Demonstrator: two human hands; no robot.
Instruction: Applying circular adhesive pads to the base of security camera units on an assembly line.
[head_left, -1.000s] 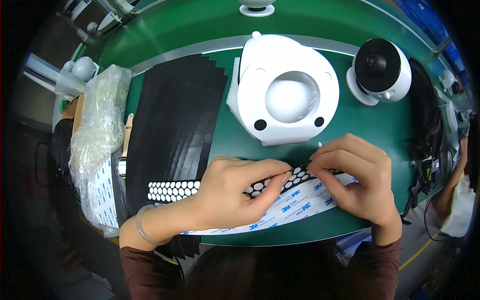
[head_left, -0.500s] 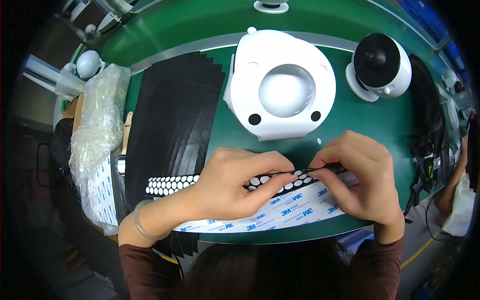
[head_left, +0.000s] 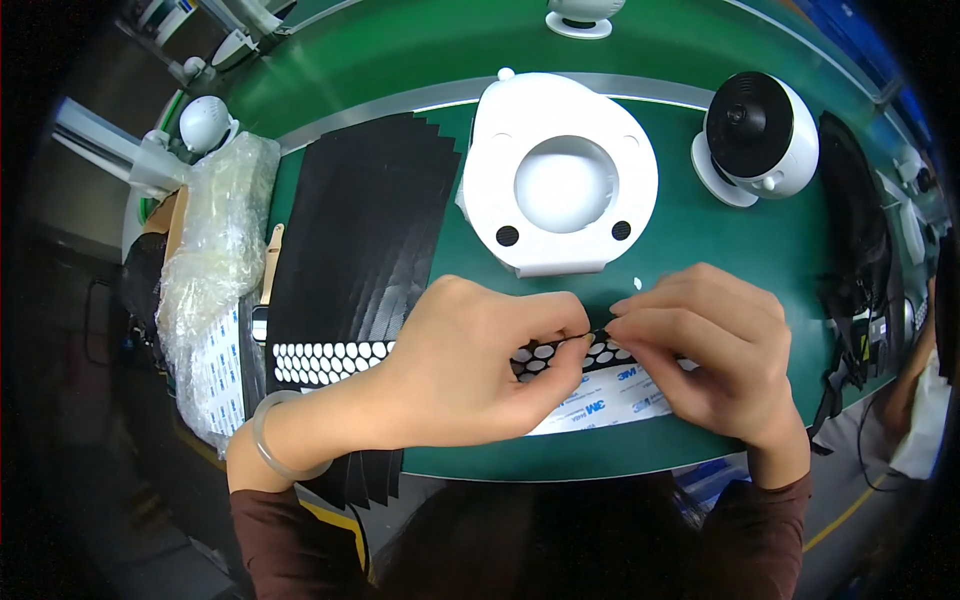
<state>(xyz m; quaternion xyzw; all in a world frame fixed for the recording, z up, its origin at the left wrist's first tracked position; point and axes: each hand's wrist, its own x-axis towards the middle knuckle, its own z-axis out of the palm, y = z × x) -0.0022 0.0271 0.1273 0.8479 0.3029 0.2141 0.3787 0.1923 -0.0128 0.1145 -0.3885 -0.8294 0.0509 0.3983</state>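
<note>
A black strip (head_left: 325, 362) with rows of white round dots runs crosswise in front of me. Under it lies white backing paper (head_left: 610, 402) with blue print. My left hand (head_left: 480, 365) pinches the strip's far edge between thumb and bent forefinger. Close by on the right, my right hand (head_left: 715, 345) pinches the same edge, its fingertips almost meeting the left ones. Whether a small piece is between the right fingertips is hidden. Beyond the hands stands a white housing (head_left: 632, 165) with a round recess and two black mesh discs near its front edge.
Black sheets (head_left: 360, 210) lie fanned at the left, beside a bubble-wrapped bundle (head_left: 225, 240). A white device with a black front (head_left: 750, 125) stands at the far right. A black bag-like thing (head_left: 855, 210) is along the right edge. One white scrap (head_left: 638, 284) lies on the green table.
My right hand's fingers have shifted slightly left along the strip, closer to my left fingertips. The strip's left end now shows farther left, and less backing paper is visible.
</note>
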